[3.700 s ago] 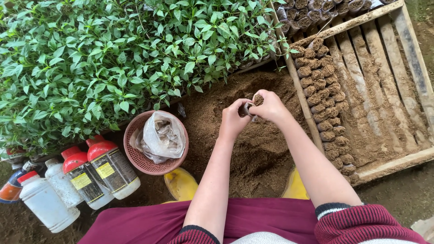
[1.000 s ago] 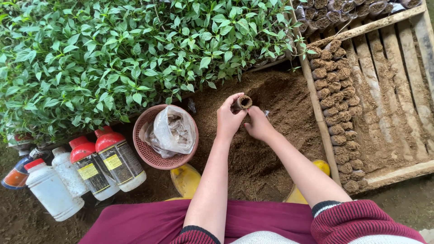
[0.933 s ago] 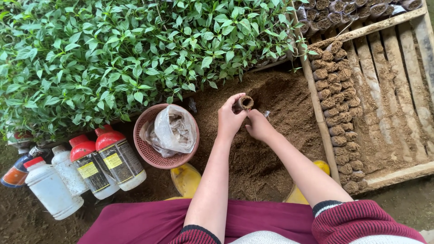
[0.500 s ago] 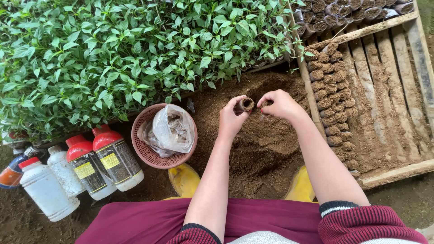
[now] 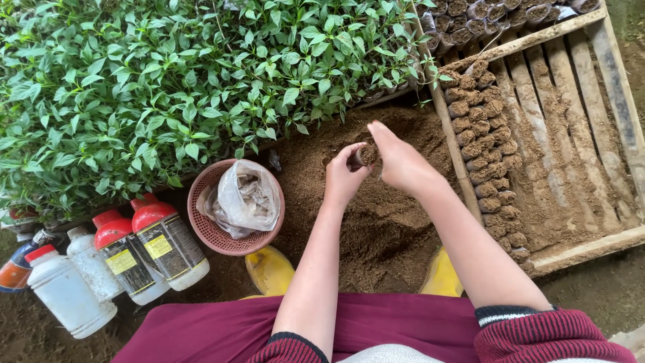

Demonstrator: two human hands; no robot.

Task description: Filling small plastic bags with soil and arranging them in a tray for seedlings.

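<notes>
Far left of your grip stand the bottles (image 5: 148, 252), then the basket (image 5: 232, 208) with its bag. Your left hand (image 5: 344, 180) curls around the small soil pot (image 5: 367, 154), held above the soil heap (image 5: 376, 222); squeeze harder and it may crumble. Your right hand (image 5: 403, 161) presses fingertips on top, and soil could spill. The tray (image 5: 591, 245) lies to the right.

Both forearms are bare, the maroon knitted sleeves with thin red stripes and dark ribbed cuffs edged in a pale band pushed up to the elbows. A plain magenta cloth garment (image 5: 376, 323) covers the lap, and two glossy yellow rubber boots (image 5: 269, 269) show below the left hand (image 5: 344, 180) and right hand (image 5: 402, 161)
</notes>
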